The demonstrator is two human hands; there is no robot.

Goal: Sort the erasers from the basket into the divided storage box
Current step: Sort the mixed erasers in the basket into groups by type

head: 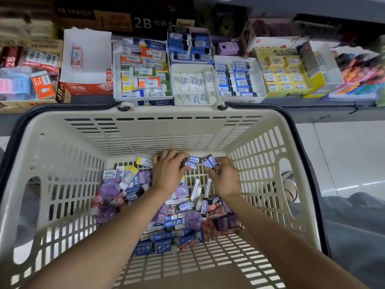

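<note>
A cream plastic basket [68, 163] fills the lower view, with a heap of mixed erasers [166, 217] in blue, purple, red and yellow wrappers on its floor. Both hands are inside, near the far wall. My left hand [166, 172] grips two blue-and-white erasers [192, 162] in its fingertips. My right hand [224, 176] pinches another blue-and-white eraser [210, 161] right beside them. Beyond the basket, on a shelf, stands the white storage box [260, 84] holding rows of the same blue-and-white erasers [235, 81].
Several other open boxes line the shelf: a mixed-colour miffy box [143, 74], white erasers [192, 84], yellow erasers [283, 74], a red 2B box [85, 59]. Cartons stand behind. A pale floor and a shoe [289, 184] show to the right.
</note>
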